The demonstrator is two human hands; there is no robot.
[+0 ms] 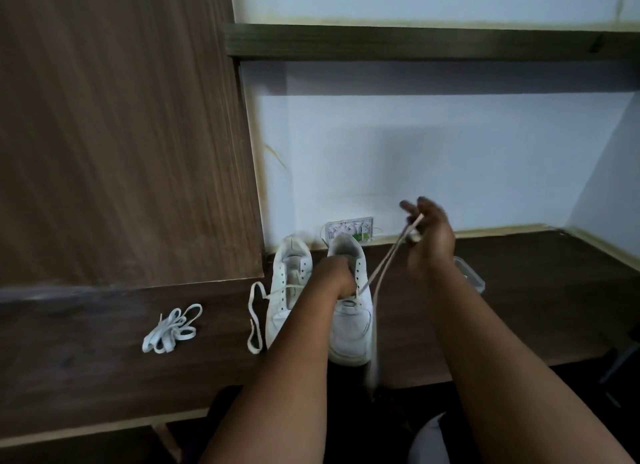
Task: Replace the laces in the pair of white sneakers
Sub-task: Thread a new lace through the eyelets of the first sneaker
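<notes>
Right sneaker (349,325), 6 o'clock on desk (519,308) — left hand (334,278) grips throat. Right hand (427,235) pinches lace (381,269), drawn toward 1 o'clock — hard tug likely drags sneaker off edge.

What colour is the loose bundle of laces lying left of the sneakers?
White, seen in the head view: the lace bundle.

Single head-worn view, forward and down, close over the desk (104,377) toward the wall (450,152)
</notes>
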